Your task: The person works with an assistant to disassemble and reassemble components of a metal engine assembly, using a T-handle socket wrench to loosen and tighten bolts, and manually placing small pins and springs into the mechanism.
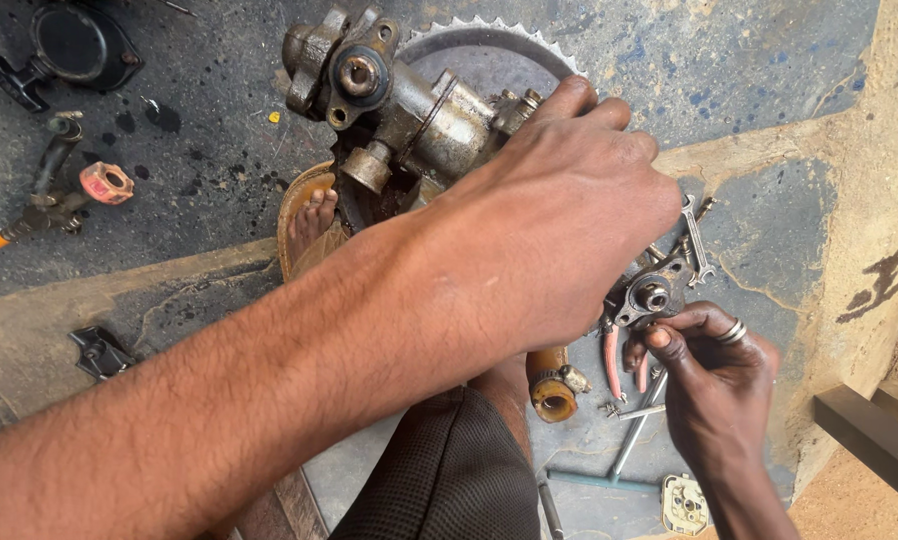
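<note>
A greasy cast-metal gearbox housing point(409, 110) rests on a toothed steel disc point(499, 50) on the stained floor. My left hand point(559, 210) reaches over from the lower left and grips the housing's right end. Lower right, my right hand point(714, 385), with a ring on one finger, pinches a small metal cover plate with a round hub point(654, 295). My foot in a brown sandal point(309, 220) is planted just left of the housing.
Spanners point(694, 235), red-handled pliers point(614, 360), a thin rod point(634, 440) and an orange-brown cylinder point(552, 390) lie around the right hand. A white square part point(684, 500) lies below. Far left: a black round part point(69, 45), a pink-capped hose fitting point(104, 182), a black bracket point(99, 350).
</note>
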